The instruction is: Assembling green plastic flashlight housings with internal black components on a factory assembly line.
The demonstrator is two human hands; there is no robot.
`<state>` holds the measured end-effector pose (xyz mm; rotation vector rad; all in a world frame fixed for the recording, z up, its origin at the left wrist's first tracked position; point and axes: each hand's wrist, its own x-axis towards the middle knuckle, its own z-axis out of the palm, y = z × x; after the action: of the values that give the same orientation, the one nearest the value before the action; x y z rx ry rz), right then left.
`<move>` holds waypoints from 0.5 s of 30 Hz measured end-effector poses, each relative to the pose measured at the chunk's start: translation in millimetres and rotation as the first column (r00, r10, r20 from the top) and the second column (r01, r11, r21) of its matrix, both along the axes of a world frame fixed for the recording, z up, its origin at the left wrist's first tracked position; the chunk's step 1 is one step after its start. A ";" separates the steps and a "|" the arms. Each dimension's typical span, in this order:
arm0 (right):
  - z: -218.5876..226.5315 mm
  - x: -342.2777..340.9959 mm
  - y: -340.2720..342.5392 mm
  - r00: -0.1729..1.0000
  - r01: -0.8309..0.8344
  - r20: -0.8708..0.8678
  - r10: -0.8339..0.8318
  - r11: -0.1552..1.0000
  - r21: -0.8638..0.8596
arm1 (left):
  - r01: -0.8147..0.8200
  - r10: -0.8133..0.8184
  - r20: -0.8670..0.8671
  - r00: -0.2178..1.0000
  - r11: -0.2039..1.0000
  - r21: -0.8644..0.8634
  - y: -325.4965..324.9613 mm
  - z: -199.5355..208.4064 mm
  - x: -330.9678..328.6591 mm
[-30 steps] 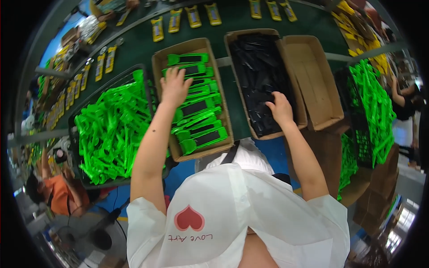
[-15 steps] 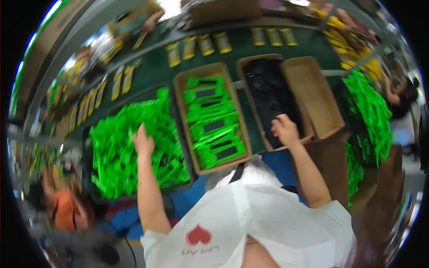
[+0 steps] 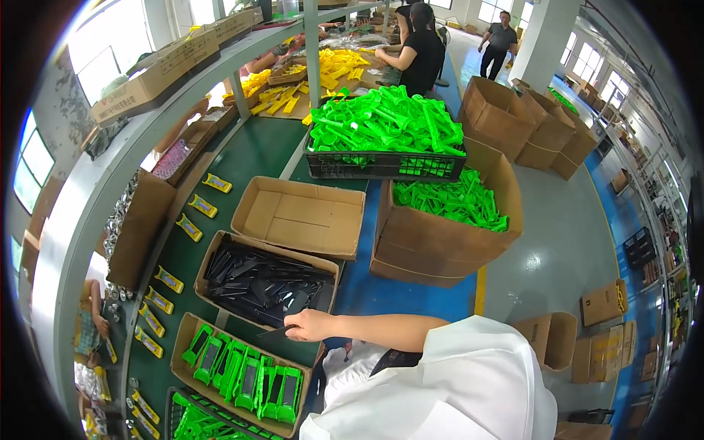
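My right hand (image 3: 308,325) is closed, its fingers pinched on a thin black strip (image 3: 274,333) that sticks out to the left. It hovers at the near corner of a cardboard box (image 3: 213,299) heaped with loose black strips (image 3: 257,279). Just nearer stands a second cardboard box (image 3: 180,367), holding a row of green plastic holders (image 3: 248,381), several with dark panels set in them. Part of a black crate (image 3: 173,411) with more green pieces shows at the bottom edge. My left hand is outside the picture.
An open cardboard box (image 3: 301,220) lies beyond the black strips. Past it, a black crate (image 3: 381,167) piled with green pieces rests by a tall carton (image 3: 422,246) of them. Yellow packages (image 3: 169,279) line the green belt. Metal posts (image 3: 313,55) rise beside it; people stand farther off.
The view has swung far to the right, showing the floor and cartons there. My left hand has gone out of sight. My right hand has come away from the black strips with one strip.
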<state>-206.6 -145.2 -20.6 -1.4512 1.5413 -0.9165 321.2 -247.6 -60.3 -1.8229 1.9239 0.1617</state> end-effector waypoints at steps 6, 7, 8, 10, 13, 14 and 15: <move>-6.8 -2.2 -18.5 0.994 -0.108 -0.038 0.103 0.981 -0.159 | -0.442 0.342 -0.643 0.685 0.897 0.006 77.1 96.0 38.5; 3.0 -12.1 -14.1 0.990 -0.114 0.075 0.119 0.992 -0.061 | -0.178 -0.144 -0.464 0.874 0.793 -0.582 109.4 70.5 72.4; -8.4 -21.4 -15.6 0.990 -0.040 0.141 0.031 0.997 0.063 | -0.320 -0.058 -0.590 0.805 0.796 -0.515 87.4 93.0 33.2; 17.0 -21.2 -21.7 0.942 -0.073 0.335 -0.029 0.955 0.288 | -0.809 0.037 -0.978 0.205 0.568 -0.148 102.1 120.7 -41.2; 41.8 -20.5 -24.4 0.911 -0.254 0.388 0.142 0.933 0.256 | -0.710 0.130 -0.974 -0.187 0.668 0.225 115.7 135.7 -176.7; 53.1 -17.6 -26.4 0.881 -0.333 0.426 0.205 0.909 0.250 | -0.589 0.263 -0.930 -0.258 0.720 0.367 119.0 134.5 -206.1; 61.1 -12.9 -30.7 0.870 -0.398 0.414 0.268 0.877 0.269 | -0.477 0.330 -0.878 -0.346 0.744 0.468 121.5 133.4 -233.5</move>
<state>-219.5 -175.9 40.5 -1.1644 1.0588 -0.6187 87.7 -126.1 73.1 -2.6852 1.5552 2.5973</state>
